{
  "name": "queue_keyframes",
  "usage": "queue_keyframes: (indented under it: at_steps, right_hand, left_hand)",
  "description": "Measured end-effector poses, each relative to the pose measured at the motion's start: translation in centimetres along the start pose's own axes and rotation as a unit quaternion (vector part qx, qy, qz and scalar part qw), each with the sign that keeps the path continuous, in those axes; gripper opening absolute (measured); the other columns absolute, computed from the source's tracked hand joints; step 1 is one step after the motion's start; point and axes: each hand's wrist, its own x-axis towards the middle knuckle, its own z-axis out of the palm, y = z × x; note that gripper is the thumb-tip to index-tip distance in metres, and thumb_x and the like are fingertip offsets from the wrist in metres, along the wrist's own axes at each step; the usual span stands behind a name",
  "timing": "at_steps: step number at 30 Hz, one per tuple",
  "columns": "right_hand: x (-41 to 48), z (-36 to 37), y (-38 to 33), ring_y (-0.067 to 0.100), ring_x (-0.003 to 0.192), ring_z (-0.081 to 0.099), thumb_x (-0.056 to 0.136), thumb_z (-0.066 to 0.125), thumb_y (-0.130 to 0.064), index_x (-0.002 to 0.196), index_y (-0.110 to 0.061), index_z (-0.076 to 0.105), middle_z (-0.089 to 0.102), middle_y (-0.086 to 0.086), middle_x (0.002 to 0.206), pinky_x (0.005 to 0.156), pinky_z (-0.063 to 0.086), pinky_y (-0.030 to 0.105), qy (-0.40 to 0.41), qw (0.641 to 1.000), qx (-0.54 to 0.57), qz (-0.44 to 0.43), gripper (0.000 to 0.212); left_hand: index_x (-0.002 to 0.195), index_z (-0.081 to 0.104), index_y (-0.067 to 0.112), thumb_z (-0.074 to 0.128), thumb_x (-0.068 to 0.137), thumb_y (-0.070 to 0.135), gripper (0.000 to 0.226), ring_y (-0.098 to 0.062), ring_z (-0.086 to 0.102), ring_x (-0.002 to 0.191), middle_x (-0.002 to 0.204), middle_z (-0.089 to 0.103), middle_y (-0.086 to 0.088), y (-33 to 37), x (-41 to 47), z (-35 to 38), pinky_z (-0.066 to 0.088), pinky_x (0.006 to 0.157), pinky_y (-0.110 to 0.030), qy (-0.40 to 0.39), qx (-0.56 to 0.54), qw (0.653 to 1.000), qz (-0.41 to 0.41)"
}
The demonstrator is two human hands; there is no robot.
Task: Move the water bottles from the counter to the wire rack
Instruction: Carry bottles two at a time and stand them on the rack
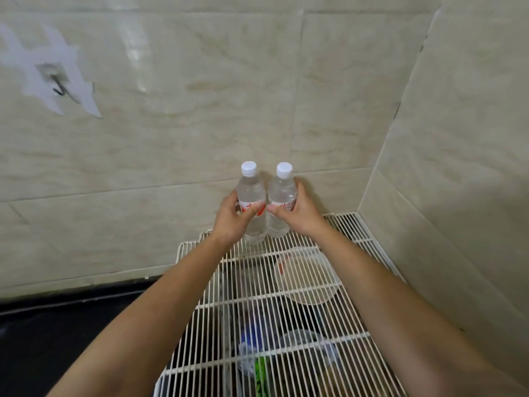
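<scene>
**Two water bottles held at the far end of a wire rack**

Seen from the person's head, two bare arms reach from the bottom of the frame up to its centre. The left hand (pixel 233 216) is wrapped round the left bottle (pixel 252 193), and the right hand (pixel 299 214) is wrapped round the right bottle (pixel 282 193). In both grips the thumb lies across a red and white label.

Both bottles are clear, white-capped and upright, standing side by side and touching or nearly so. Their bases sit at the far end of the white rack (pixel 357 224), close to the tiled wall (pixel 171 138). It cannot be told whether they rest on the wires or hang just above them.

The rack runs from centre to bottom right. Under its wires show a pale round dish (pixel 309 276) and some blurred packets. The dark counter (pixel 57 339) fills the lower left, with no bottles on the part in view. A small hook (pixel 58 87) hangs at upper left.

The task looks almost finished for this pair. Setting them down and letting go is what remains.
</scene>
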Motion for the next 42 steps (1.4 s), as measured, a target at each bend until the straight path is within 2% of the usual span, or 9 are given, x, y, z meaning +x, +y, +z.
queue_keyframes:
  at_steps: [4,12,18,22,26,31,36,38,42]
  right_hand:
    - [-0.7,-0.3,0.7,0.016,0.127,0.056,0.078,0.086,-0.016,0.148,-0.021,0.037,0.058,-0.004,0.135,0.103,0.048,0.036,-0.044,0.998,-0.026,0.031,0.086]
    - [-0.9,-0.2,0.4,0.024,0.143,0.045,0.099,0.063,-0.023,0.155,-0.023,0.027,0.046,0.003,0.156,0.116,0.039,0.05,-0.042,0.995,-0.093,0.022,0.067]
    - [-0.5,-0.9,1.0,0.025,0.143,0.045,0.101,0.059,-0.027,0.158,-0.023,0.019,0.041,0.004,0.16,0.115,0.04,0.054,-0.073,0.993,-0.082,0.041,0.07]
    - [-0.7,-1.0,1.2,0.026,0.144,0.044,0.103,0.054,-0.016,0.16,-0.027,0.015,0.04,0.004,0.16,0.116,0.039,0.051,-0.074,0.992,-0.093,0.051,0.071]
    - [-1.6,-1.5,0.7,0.029,0.152,0.029,0.096,0.062,-0.016,0.162,-0.031,0.004,0.023,0.004,0.168,0.12,0.033,0.054,-0.034,0.989,-0.143,0.021,0.089]
    - [-3.2,-4.2,-5.1,0.029,0.158,0.006,0.106,0.044,-0.033,0.162,-0.02,-0.003,-0.001,0.008,0.171,0.127,0.016,0.047,0.072,0.972,-0.209,-0.078,0.074]
    - [-7.3,-3.5,-9.4,0.034,0.153,0.021,0.106,0.044,-0.038,0.162,-0.017,0.013,0.006,0.013,0.17,0.12,0.025,0.043,0.162,0.932,-0.226,-0.234,0.068]
    - [-9.2,-1.1,-9.2,0.035,0.153,0.022,0.105,0.046,-0.038,0.16,-0.015,0.02,0.008,0.015,0.17,0.12,0.026,0.045,0.138,0.927,-0.214,-0.275,0.065]
    - [-12.7,6.9,-7.3,0.033,0.156,0.012,0.105,0.043,-0.042,0.16,-0.014,0.023,0.001,0.016,0.17,0.125,0.016,0.046,-0.007,0.936,-0.205,-0.284,0.065]
  left_hand:
    - [0.14,0.052,0.03,0.08,0.082,0.038,0.065,-0.018,0.066,0.115,0.129,0.066,0.007,-0.1,-0.2,-0.1,0.055,0.099,-0.049,0.0,-0.006,0.999,-0.034]
    - [0.147,0.046,0.028,0.069,0.093,0.013,0.06,-0.021,0.059,0.124,0.135,0.063,0.006,-0.1,-0.8,-0.1,0.048,0.108,-0.049,-0.009,-0.025,0.999,-0.031]
    - [0.151,0.04,0.029,0.065,0.096,0.014,0.062,-0.02,0.055,0.131,0.143,0.058,0.006,-0.8,-0.6,0.3,0.046,0.109,-0.051,0.01,-0.014,1.0,-0.012]
    - [0.151,0.038,0.032,0.068,0.094,0.024,0.065,-0.021,0.051,0.134,0.145,0.055,0.006,-0.5,-0.9,0.8,0.047,0.108,-0.047,0.031,0.005,0.999,-0.017]
    - [0.157,0.026,0.021,0.069,0.094,0.032,0.077,-0.016,0.04,0.139,0.156,0.041,0.001,1.1,-1.6,-0.1,0.038,0.111,-0.036,0.029,0.114,0.993,-0.014]
    - [0.159,0.02,0.013,0.046,0.103,0.045,0.069,-0.025,0.019,0.154,0.167,0.022,-0.009,6.9,-3.3,-4.5,0.02,0.124,-0.042,0.088,0.317,0.943,0.05]
    - [0.153,0.037,0.012,0.043,0.105,0.043,0.058,-0.04,0.033,0.146,0.162,0.03,-0.018,11.5,-10.3,-9.9,0.029,0.116,-0.053,0.226,0.473,0.84,0.137]
    - [0.151,0.04,0.013,0.044,0.104,0.043,0.056,-0.042,0.037,0.142,0.161,0.032,-0.018,11.3,-14.7,-11.6,0.033,0.113,-0.055,0.25,0.522,0.805,0.129]
    - [0.15,0.041,0.012,0.04,0.102,0.049,0.061,-0.044,0.041,0.139,0.16,0.033,-0.02,8.3,-24.1,-15.2,0.036,0.11,-0.055,0.266,0.565,0.781,0.016]
